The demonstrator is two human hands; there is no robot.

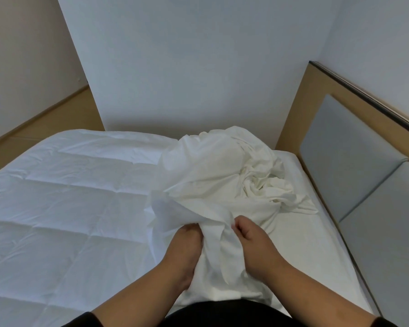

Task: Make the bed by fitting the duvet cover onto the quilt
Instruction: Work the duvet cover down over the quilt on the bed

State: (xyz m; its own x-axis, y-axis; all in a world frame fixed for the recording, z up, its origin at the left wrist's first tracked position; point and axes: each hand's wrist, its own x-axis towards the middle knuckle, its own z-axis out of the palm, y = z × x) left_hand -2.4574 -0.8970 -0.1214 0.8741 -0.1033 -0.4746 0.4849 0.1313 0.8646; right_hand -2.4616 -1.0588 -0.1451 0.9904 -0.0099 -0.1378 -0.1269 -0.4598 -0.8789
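On the bed's right side, the duvet cover (224, 175) lies bunched beside the flat quilt (64, 197). Left hand (187, 246) and right hand (253, 241) each grip its cloth (fingers partly hidden); better to find the opening before spreading.

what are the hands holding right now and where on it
Both hands grip the crumpled duvet cover at its near end. The right hand pinches a fold of fabric; the left hand is tucked into the bunched cloth beside it, fingers hidden.
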